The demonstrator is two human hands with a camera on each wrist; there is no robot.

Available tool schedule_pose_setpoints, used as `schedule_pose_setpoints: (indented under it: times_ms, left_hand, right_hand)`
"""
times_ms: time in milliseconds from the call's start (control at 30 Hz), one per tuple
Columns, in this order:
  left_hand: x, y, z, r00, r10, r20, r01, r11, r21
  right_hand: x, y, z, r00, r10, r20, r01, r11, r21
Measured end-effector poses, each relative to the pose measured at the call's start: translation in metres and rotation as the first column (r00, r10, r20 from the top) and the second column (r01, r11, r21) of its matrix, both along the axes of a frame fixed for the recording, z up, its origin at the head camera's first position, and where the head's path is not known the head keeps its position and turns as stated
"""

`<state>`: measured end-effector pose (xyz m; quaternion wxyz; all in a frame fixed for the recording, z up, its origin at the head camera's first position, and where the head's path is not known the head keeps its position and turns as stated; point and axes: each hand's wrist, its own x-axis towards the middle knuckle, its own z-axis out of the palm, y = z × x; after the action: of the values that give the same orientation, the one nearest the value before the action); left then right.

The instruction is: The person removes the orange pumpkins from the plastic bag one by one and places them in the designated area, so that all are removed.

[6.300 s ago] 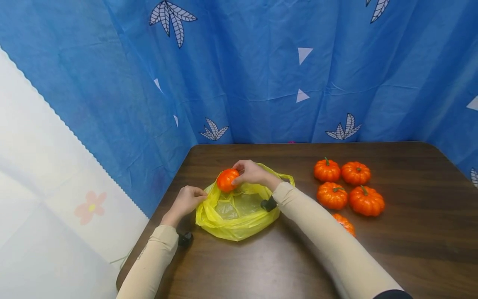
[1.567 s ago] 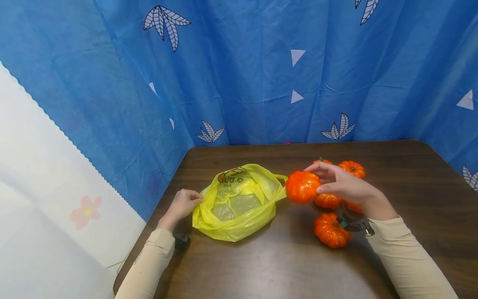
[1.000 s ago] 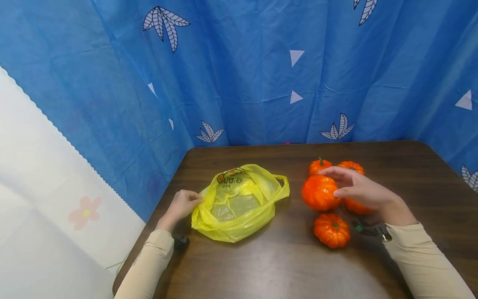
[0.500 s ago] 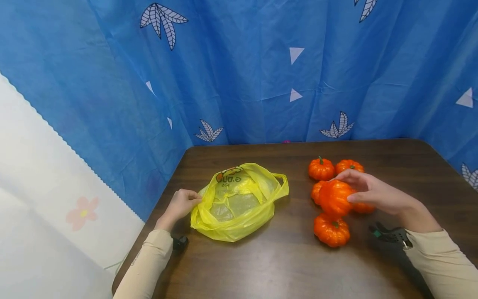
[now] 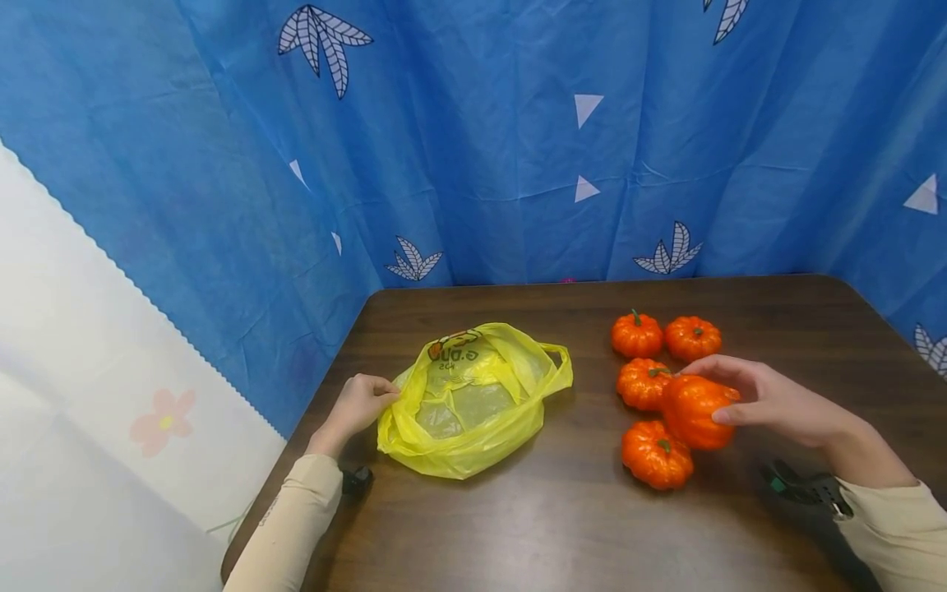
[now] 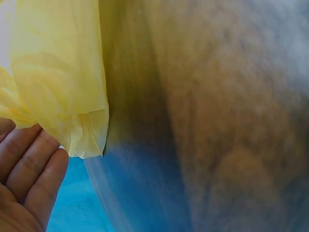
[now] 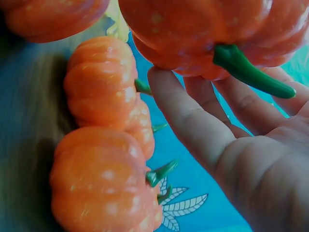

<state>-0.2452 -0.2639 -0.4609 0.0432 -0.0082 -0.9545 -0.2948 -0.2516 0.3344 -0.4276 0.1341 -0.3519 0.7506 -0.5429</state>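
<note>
A yellow translucent plastic bag (image 5: pixel 510 434) sits with its mouth open on the left half of the table. My left hand (image 5: pixel 360 404) pinches the bag's left rim; in the left wrist view its fingers (image 6: pixel 36 166) lie against the hanging plastic, while the thumb is out of sight. Among the small orange pumpkins, my right hand (image 5: pixel 769 403) grips one pumpkin (image 5: pixel 695 411) between thumb and fingers. The right wrist view shows that pumpkin's green stem (image 7: pixel 251 72) pointing toward the palm. Pumpkins lie around it: front (image 5: pixel 657 455), left (image 5: pixel 642 384), and two at the back (image 5: pixel 637 334) (image 5: pixel 692 338).
The dark wooden table (image 5: pixel 547 526) has a rounded far right corner. A blue curtain (image 5: pixel 510 164) with leaf and triangle prints hangs right behind it. To the left, a white cloth (image 5: pixel 96 395) with a pale flower borders the table's edge.
From over the bag, my right hand has carried a pumpkin rightward and lowered it beside the other pumpkins. My left hand keeps pinching the bag's rim and has barely moved.
</note>
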Motion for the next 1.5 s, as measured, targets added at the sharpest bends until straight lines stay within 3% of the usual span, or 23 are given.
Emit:
schedule_pose_setpoints:
  times_ms: [367, 633, 1067, 1500]
  left_hand:
    - [0.000, 0.002, 0.003, 1.000, 0.005, 0.013, -0.005, 1.000, -0.007]
    - [0.000, 0.002, 0.005, 1.000, 0.002, 0.010, -0.002, 1.000, -0.010]
    - [0.001, 0.001, 0.003, 1.000, 0.005, 0.001, -0.005, 1.000, -0.015]
    - [0.003, -0.001, 0.002, 1.000, 0.008, 0.008, -0.008, 1.000, -0.017]
  right_hand:
    - [0.013, 0.015, -0.010, 0.995, -0.038, -0.088, 0.040, 0.999, 0.016]
    - [0.019, 0.024, -0.019, 0.999, -0.019, -0.031, 0.019, 1.000, -0.014]
    - [0.027, 0.031, -0.028, 0.982, -0.101, -0.159, 0.123, 0.983, 0.136]
    - [0.029, 0.031, -0.036, 0.973, -0.182, -0.141, 0.208, 0.957, 0.203]
